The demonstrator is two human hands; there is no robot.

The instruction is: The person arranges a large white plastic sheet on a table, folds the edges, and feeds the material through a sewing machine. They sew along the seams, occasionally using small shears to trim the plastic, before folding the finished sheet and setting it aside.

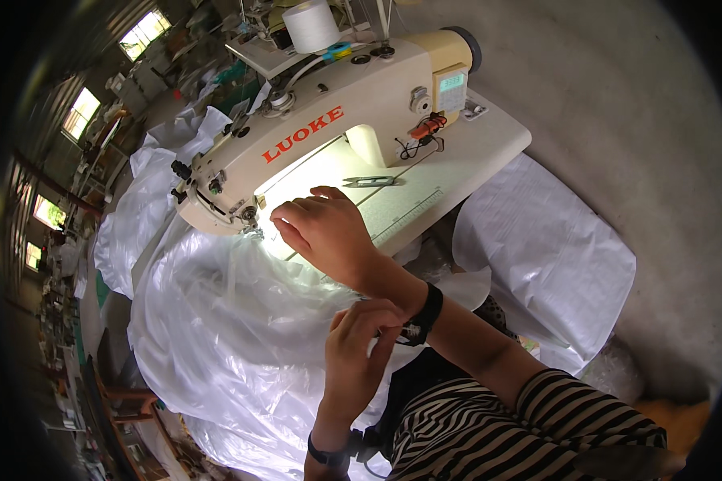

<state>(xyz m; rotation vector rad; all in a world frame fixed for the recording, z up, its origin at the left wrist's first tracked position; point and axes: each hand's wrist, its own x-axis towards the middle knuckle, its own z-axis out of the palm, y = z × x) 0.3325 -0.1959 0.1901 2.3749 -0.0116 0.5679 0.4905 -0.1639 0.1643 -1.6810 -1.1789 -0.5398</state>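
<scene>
My left hand [356, 353] is raised with its fingers bent and closed at the black wristband [427, 315] on my right wrist; thumb and fingertips meet at the band's edge. My right hand [325, 232] hovers in front of the sewing machine's [297, 144] lit needle area. Its fingers are loosely curled and apart, with nothing visible in them. Below both hands spreads a large heap of shiny white translucent sheeting [233, 321], running under the machine head. Metal thread snips [371, 182] lie on the machine bed [425, 188], beyond my right hand.
A white thread cone [310, 26] stands above the machine. An orange tool with a black cord [427, 127] rests by the machine's column. White sheeting [545, 256] hangs over the right side. A wooden stool or frame [128, 405] stands lower left, with cluttered benches behind it.
</scene>
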